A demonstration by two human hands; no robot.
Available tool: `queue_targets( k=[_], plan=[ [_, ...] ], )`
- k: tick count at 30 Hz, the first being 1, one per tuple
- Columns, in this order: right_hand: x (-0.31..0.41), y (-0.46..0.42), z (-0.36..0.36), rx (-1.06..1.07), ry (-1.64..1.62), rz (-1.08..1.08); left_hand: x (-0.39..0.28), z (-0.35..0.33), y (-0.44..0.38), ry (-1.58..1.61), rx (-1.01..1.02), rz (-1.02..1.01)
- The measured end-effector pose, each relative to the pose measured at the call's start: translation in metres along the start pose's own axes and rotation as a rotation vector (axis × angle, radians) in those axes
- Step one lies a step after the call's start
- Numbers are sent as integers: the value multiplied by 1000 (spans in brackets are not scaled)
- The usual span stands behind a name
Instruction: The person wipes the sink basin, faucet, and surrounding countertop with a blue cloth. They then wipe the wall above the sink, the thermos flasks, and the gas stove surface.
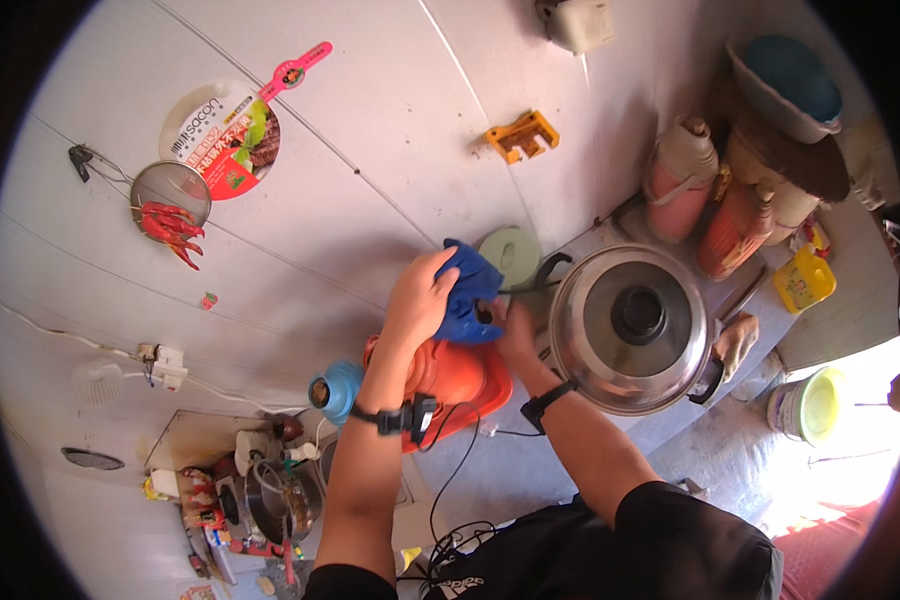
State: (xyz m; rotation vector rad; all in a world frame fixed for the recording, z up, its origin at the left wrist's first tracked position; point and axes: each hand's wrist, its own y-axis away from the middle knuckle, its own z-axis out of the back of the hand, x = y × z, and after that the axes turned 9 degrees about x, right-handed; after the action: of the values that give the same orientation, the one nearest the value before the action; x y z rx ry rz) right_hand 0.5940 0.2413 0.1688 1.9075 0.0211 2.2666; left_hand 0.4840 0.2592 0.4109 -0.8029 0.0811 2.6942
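Note:
My left hand (420,296) grips a bunched blue cloth (465,296), with thumb and fingers pressed on its upper left side. Against the cloth's right edge is my right hand (516,334), blurred, its fingers partly hidden. A small dark patch shows in a gap of the cloth near those fingers. Directly below the cloth is an orange-red rounded vessel (450,371) in a red plastic basin (499,386). The cloth covers the vessel's upper end. Black straps are on both of my wrists.
A lidded steel pot (630,274) stands close to my right forearm. Behind it are a pale green lid (510,255) and pink thermos flasks (679,187). A blue flask (337,390) is beside my left forearm. Black cable (454,487) hangs before my body. A bucket (806,409) stands right.

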Motion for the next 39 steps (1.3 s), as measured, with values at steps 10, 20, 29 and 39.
queue_targets(
  k=[10, 20, 29, 39],
  plan=[
    [108, 96, 70, 567, -958, 5, -60, 28, 110, 535, 15, -53],
    [205, 147, 95, 780, -1077, 37, -55, 80, 185, 339, -308, -67],
    [225, 192, 62, 865, -1087, 7, -28, 111, 259, 1393, -257, -93],
    [235, 253, 15, 766, -540, 301, -2, 131, 355, 554, 119, -231]
  ],
)
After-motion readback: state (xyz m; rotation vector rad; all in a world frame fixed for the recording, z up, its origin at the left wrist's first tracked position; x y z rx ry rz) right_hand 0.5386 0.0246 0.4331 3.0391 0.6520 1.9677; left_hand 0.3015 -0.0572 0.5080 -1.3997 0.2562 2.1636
